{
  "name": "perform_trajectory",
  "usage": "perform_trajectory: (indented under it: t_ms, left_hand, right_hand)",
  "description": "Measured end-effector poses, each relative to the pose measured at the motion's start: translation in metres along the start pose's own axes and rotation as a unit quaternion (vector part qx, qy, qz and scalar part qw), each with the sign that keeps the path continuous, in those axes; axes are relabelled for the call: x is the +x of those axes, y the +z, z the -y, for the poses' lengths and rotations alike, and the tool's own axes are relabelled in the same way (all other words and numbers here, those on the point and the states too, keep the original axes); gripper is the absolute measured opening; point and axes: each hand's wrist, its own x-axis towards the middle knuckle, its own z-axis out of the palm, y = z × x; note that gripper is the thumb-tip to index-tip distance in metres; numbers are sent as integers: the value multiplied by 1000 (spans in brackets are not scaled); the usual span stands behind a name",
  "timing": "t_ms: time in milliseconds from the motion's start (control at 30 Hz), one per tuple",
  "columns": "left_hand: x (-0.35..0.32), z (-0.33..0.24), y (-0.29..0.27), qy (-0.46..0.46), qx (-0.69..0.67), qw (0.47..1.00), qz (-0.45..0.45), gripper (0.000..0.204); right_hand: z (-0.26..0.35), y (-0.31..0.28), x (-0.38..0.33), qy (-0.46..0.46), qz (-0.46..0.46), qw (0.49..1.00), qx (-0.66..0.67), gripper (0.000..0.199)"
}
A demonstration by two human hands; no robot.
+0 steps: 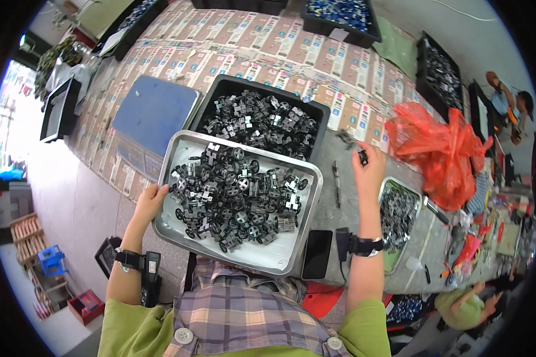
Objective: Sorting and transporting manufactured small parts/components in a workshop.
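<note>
My left hand (151, 203) grips the left rim of a shallow metal tray (268, 257), thumb on top. The tray is tilted and its far edge overlaps a deep black bin (320, 113). Inside the tray lies a heap of small black toy-car chassis (238, 199) with wheels. The bin holds a pile of similar small dark parts (262, 119), which seem to have no wheels. To the right of the tray, my right hand (370, 172) is raised over the table, fingers pinched on a small black part (363, 157); its exact kind is unclear.
A blue-topped box (158, 110) stands left of the bin. Right of the tray are a pen (337, 184), a phone (317, 254), a smaller tray of grey parts (399, 214) and red plastic bags (441, 152). Other people (467, 306) are at the right edge.
</note>
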Motion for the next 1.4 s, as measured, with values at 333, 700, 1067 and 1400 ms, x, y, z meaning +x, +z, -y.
perform_trajectory:
  t_ms: [333,700,1067,1400]
  left_hand:
    - [30,16,3,140,-2,989,50,40]
    - [30,12,-1,108,28,991,78,31]
    - [57,54,14,109,-33,993,-6,30]
    - [73,49,14,182,-134,965,135,31]
  right_hand:
    - [14,-7,-12,118,77,982,-127,26]
    - [-30,68,30,158,246,931,-220,58]
    - [58,-41,-14,53,43,993,99,24]
    - [127,-11,-195,380,-3,925,21,45]
